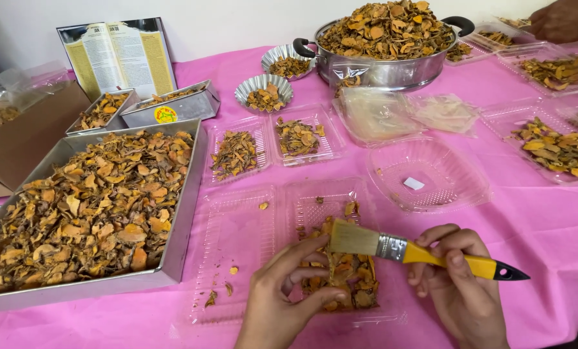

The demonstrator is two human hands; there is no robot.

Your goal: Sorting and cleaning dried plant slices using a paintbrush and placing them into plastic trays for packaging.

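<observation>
My right hand (460,284) grips a paintbrush (424,253) with a yellow handle, black tip and pale bristles, held level over an open clear plastic clamshell box (237,252). My left hand (282,294) rests on a pile of dried orange-brown slices (350,278) in the box's right half, fingers curled around some of them. The bristles hover just above that pile. The box's left half holds only a few crumbs.
A large metal tray (182,213) of dried slices sits at left. Smaller tins (173,110), fluted cups (263,94), clear trays (431,174) and a heaped steel pot (386,64) stand behind on the pink cloth. Another person's hand (567,19) is at top right.
</observation>
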